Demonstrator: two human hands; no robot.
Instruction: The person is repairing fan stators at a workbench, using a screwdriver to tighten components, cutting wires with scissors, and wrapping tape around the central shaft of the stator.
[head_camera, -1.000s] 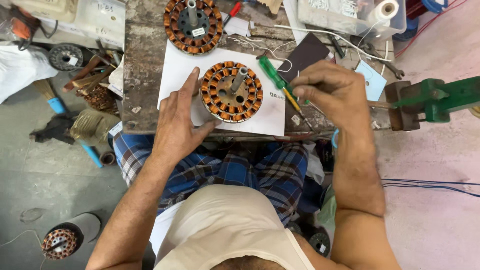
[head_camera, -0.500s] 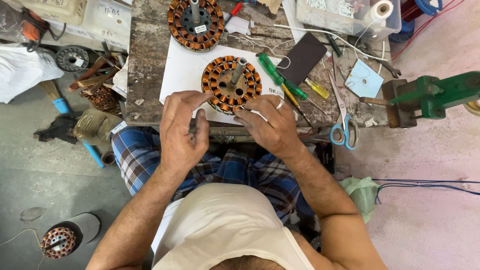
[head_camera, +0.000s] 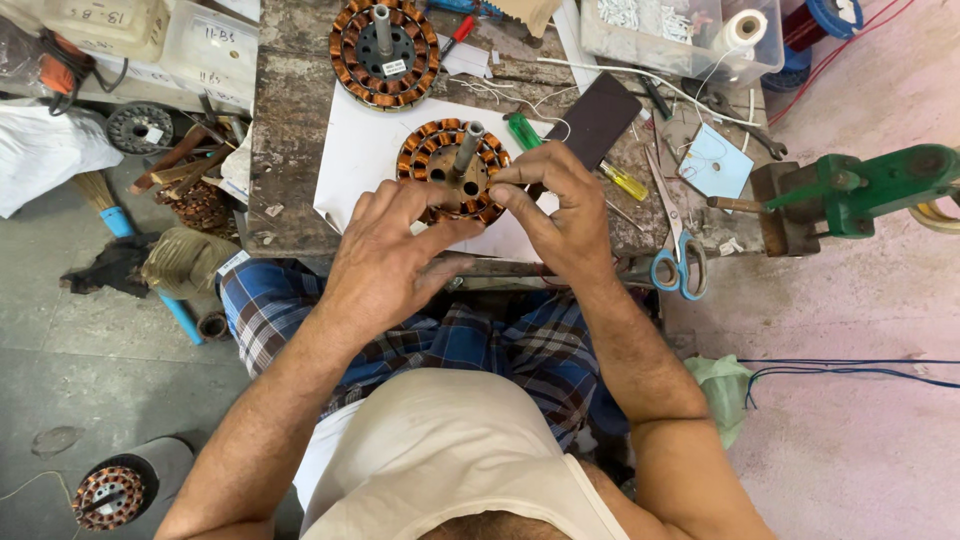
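Copper-wound stator, ringed and ridged with a steel shaft, lies on white paper. Both hands have moved up: left hand presses its near rim, fingers together; right hand pinches its right edge.

3 round motor cores with copper coils show — 1 under the hands on the white paper, called the near core, 1 farther back on the surface, called the far core, and 1 down on the floor, called the floor core. 2 hands are at work — the left hand and the right hand. There is 1 pair of scissors, 1 green vise, 1 roll of white thread, 1 dark card and 1 blue card.
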